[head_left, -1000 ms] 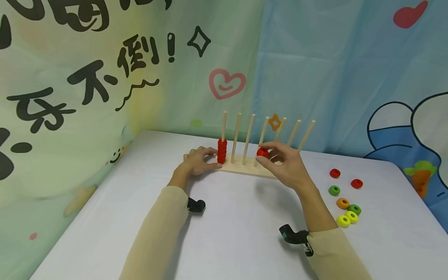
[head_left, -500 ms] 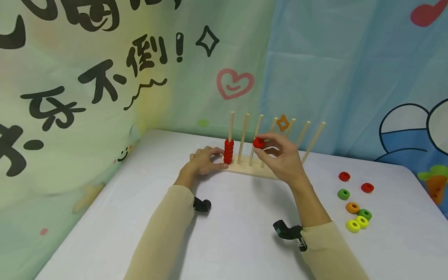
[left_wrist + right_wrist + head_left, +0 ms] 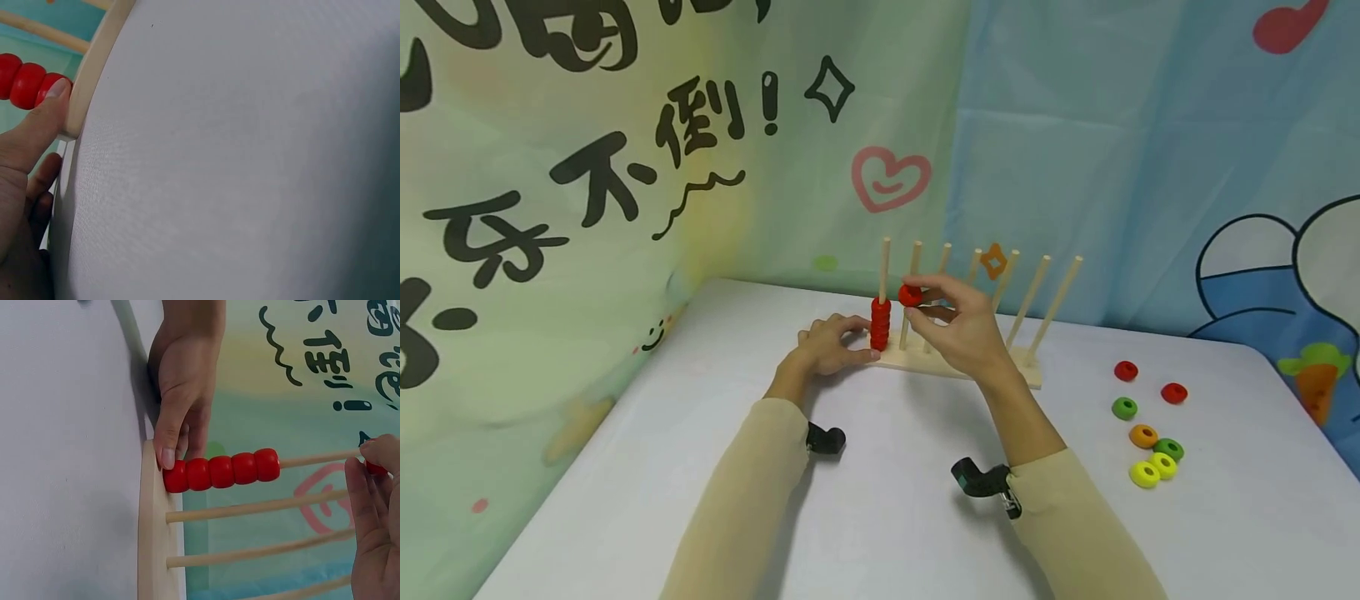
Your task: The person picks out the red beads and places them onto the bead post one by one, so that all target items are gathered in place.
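A wooden peg rack [image 3: 917,363] with a row of upright pegs stands toward the back of the white table. On its leftmost peg sits a stack of red beads [image 3: 880,323], the peg's upper part bare. My left hand [image 3: 835,346] holds the rack's left end, thumb at the front by the lowest bead, as the left wrist view also shows. Between thumb and fingers, my right hand [image 3: 958,321] pinches another red bead [image 3: 910,295]. In the head view this bead overlaps the second peg; in the right wrist view it is near the leftmost peg's tip, mostly hidden by fingers.
Loose beads lie on the table at the right: two red [image 3: 1126,371], two green [image 3: 1124,408], one orange [image 3: 1143,436] and two yellow [image 3: 1145,474]. A printed cloth backdrop [image 3: 1037,142] hangs behind the table. The rack's other pegs [image 3: 1056,304] carry no beads.
My right hand has carried the pinched red bead leftward and slightly up, from near the middle pegs toward the leftmost peg. The left hand stays at the rack's end.
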A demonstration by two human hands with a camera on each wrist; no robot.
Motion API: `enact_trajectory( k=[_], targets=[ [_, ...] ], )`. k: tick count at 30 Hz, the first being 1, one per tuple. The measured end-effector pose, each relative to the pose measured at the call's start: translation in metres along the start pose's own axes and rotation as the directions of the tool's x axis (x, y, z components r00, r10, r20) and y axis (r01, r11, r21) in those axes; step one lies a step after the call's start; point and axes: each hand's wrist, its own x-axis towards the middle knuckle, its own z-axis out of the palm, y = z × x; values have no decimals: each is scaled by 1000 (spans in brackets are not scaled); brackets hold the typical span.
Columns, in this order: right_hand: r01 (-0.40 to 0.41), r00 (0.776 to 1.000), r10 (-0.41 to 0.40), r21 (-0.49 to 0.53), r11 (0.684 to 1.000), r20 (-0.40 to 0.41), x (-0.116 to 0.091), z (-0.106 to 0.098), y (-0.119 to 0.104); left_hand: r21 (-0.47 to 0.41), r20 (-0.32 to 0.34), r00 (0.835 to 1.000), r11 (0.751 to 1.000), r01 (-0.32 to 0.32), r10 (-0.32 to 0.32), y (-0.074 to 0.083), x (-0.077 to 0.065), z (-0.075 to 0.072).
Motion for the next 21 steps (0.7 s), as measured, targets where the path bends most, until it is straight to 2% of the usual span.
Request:
enact_trajectory(
  k=[7,12,21],
  targets=[
    [33,999,-33,-9,999,-7,7,6,-2,-1,5,1000,1000,-1,1,1,0,0],
    [36,998,-38,-47,998,-59,13,9,-4,5,6,1000,1000,-2,2,2,0,-1],
    [45,990,-52,-52,998,-134,34,18,-14,3,1,1000,1000,-5,5,1,0,1]
  ],
)
